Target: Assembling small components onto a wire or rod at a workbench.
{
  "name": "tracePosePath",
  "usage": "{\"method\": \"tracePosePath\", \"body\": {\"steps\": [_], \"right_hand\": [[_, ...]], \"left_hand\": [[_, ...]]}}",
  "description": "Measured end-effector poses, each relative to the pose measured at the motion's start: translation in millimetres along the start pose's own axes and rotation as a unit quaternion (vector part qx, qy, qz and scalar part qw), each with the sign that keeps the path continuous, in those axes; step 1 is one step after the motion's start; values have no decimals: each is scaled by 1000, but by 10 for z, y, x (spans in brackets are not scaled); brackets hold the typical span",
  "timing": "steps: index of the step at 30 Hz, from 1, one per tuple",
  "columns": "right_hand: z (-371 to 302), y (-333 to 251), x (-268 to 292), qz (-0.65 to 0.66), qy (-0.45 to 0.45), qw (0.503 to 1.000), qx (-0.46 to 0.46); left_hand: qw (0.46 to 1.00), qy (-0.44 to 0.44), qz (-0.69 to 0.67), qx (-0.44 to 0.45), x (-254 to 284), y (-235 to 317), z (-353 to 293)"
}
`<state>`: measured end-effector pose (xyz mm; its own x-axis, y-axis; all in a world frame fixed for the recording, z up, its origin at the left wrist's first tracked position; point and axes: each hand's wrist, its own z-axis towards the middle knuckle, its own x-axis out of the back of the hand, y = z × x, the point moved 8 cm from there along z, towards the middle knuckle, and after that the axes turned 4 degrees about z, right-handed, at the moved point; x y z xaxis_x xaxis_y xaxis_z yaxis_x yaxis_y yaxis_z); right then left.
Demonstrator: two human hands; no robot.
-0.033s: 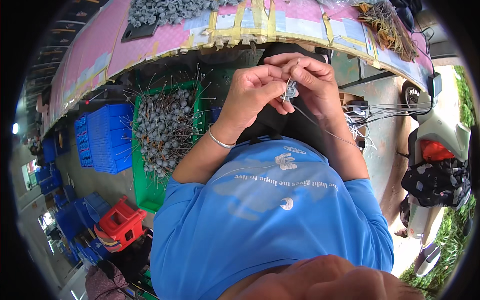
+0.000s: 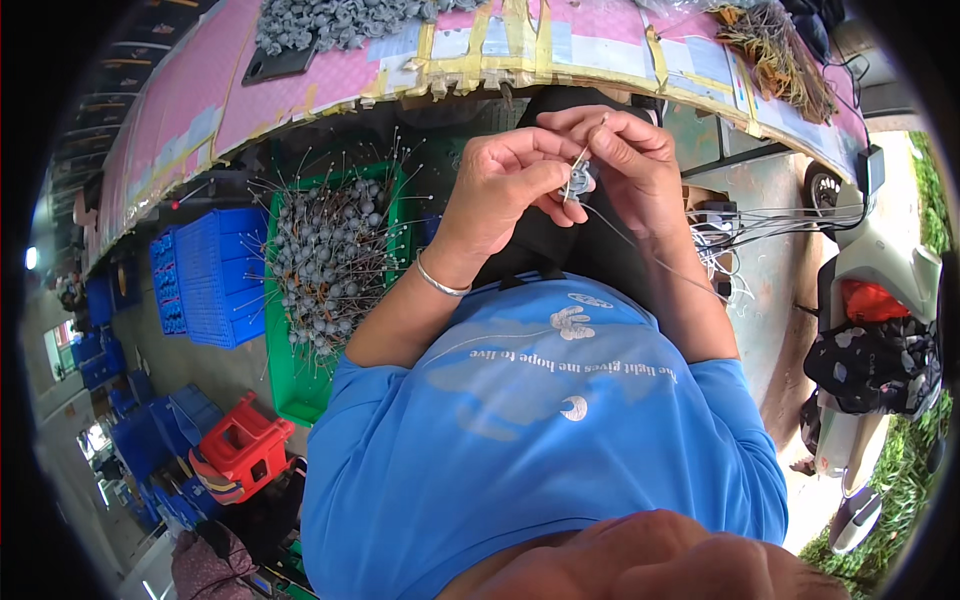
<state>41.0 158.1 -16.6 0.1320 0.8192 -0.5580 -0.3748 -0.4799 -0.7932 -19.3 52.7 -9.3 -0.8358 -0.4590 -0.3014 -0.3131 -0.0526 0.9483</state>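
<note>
Green crate (image 2: 294,400), stemmed grey balls (image 2: 325,262) inside, fingers (image 2: 540,181) pinching grey piece (image 2: 580,184)

A long worktable (image 2: 250,110) spans the far side, its pink surface patched with pale sheets (image 2: 600,50) and yellow tape (image 2: 470,72) that frays at the near edge. A heap of small grey pieces (image 2: 340,22) and a dark flat plate (image 2: 275,66) lie toward the left, clear plastic (image 2: 675,5) and a brown-and-yellow bundle of stems (image 2: 775,55) toward the right.
</note>
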Motion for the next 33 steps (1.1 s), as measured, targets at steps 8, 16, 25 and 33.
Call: {"method": "tracePosePath", "body": {"steps": [8, 16, 25, 33], "right_hand": [[-32, 125, 198, 24, 145, 987, -62], [11, 354, 282, 126, 157, 968, -151], [763, -46, 242, -292, 74, 952, -54], [1834, -548, 634, -725, 107, 670, 117]], "left_hand": [[998, 48, 0, -32, 82, -27, 68], [984, 0, 43, -170, -17, 112, 59], [996, 3, 24, -88, 394, -29, 99], [999, 4, -20, -29, 414, -281, 137]]}}
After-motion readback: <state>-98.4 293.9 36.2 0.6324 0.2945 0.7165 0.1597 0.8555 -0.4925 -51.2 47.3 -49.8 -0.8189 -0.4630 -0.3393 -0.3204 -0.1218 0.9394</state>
